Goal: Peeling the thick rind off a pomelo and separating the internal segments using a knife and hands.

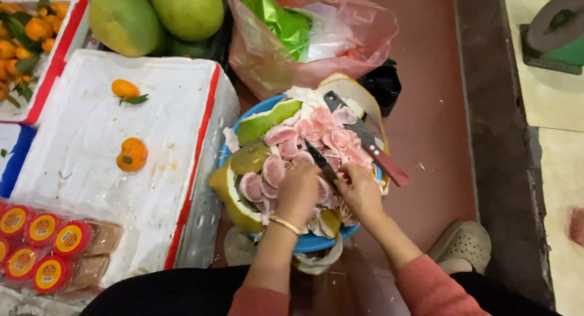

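Both hands (328, 191) among pomelo peels (286, 155)

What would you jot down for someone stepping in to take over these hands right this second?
Left hand: resting on pink pomelo flesh in the blue bowl, gold bangle on the wrist.
Right hand: on the flesh too, gripping a dark knife.
A second knife, red-handled, lies across the pile.
Done: the pomelo is opened; peel pieces sit in the bowl.
Left: whole pomelos wait behind the white foam box.
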